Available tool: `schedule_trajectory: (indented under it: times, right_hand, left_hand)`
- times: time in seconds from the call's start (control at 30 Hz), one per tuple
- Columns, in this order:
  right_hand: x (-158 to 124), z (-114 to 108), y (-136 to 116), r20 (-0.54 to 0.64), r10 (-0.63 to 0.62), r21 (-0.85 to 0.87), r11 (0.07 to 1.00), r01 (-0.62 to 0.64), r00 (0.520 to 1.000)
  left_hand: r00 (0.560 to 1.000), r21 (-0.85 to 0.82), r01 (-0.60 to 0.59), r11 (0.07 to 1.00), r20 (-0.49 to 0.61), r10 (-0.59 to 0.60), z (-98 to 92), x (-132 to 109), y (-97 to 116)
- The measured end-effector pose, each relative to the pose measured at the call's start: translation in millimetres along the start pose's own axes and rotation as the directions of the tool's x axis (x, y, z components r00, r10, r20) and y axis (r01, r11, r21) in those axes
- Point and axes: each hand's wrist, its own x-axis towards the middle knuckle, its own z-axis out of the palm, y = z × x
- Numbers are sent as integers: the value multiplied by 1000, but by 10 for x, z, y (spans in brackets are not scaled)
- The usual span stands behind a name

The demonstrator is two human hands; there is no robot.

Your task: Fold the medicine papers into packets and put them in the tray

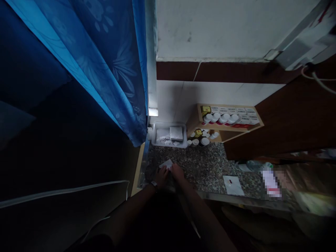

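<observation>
A small piece of white paper (166,163) lies on the speckled stone counter (199,166) in front of me. My left hand (161,176), with a band at the wrist, has its fingers closed on the paper's near edge. At the paper's right corner, my right hand (177,171) is curled, its fingertips gripping it. Just beyond, a clear plastic tray (170,145) contains a stack of white paper (176,133) and several small folded white pieces (168,142). Dim light hides the finer finger detail.
A wooden shelf (223,128) with white-capped bottles (224,118) and boxes stands at the back right. Right of my hands lies a white sheet (233,185) with a small dark item on it. A clear bottle (254,165) lies farther right. A blue curtain (105,63) hangs left.
</observation>
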Motion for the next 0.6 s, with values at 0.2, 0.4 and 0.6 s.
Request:
schedule_trajectory:
  times: [0.2,0.4,0.6]
  right_hand:
    - [-10,23,3,-70,10,38,999,-7,997]
    - [-175,102,185,-170,-343,-77,939,335,924]
    - [-304,121,414,-96,-522,-145,850,507,848]
  left_hand:
    - [997,-50,58,997,47,-56,-17,87,45]
    - [995,-49,52,997,87,-47,-136,152,64]
    - [984,-30,-136,990,114,138,-313,188,-110]
